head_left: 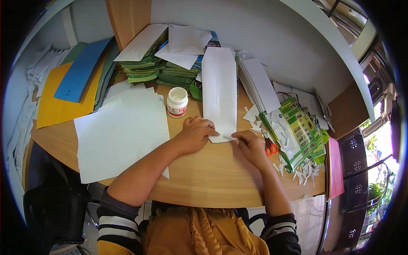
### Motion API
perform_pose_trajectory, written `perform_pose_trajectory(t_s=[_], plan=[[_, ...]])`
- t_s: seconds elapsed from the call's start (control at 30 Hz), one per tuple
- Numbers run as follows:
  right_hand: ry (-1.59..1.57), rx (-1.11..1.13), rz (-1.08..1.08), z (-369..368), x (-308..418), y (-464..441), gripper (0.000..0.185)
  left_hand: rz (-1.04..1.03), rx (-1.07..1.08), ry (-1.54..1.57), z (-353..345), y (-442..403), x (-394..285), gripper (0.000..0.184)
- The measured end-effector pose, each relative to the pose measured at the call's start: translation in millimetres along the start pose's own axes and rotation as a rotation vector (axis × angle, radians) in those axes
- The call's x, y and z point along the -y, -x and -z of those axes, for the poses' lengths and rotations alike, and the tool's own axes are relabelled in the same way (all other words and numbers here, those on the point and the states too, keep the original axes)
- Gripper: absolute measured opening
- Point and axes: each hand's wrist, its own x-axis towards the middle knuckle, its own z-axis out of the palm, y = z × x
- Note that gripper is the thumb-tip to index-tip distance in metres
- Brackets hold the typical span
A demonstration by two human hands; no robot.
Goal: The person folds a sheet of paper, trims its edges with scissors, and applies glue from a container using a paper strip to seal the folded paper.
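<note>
A long white paper envelope (219, 89) lies upright in front of me, its far end resting over the stacks at the back. My left hand (197, 134) lies at its near left edge, fingers bent and pressing on the paper. At the near right corner, my right hand (250, 144) pinches a small pale piece, perhaps a paper flap or a thin tool; I cannot make out which. Orange-handled scissors (271, 147) lie just right of my right hand. Left of the envelope stands an open white jar (177, 102) with a red label.
Large white sheets (123, 131) cover the left of the wooden desk (204, 182). Blue (83, 72) and yellow folders (46, 104) lie beyond. Green printed stacks (140, 70) stand at the back, more green leaflets (299, 127) at the right with paper scraps (304, 173).
</note>
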Motion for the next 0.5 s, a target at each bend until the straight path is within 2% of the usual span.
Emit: perform_pose_trajectory(t_s=[0.03,0.23,0.4,0.5], plan=[[0.121,-0.053,0.103,-1,-1,1,0.018,0.012,0.01,0.005,0,0,0,0.031],[0.154,0.049,0.149,-13,6,7,0.018,-0.055,-0.049,-0.028,-4,1,4,0.03],[-0.025,0.132,-0.032,1,12,3,0.018,-0.043,-0.032,-0.015,-2,1,2,0.029],[0.09,-0.048,0.071,-13,0,-1,0.017,-0.033,-0.047,-0.024,-2,1,1,0.028]])
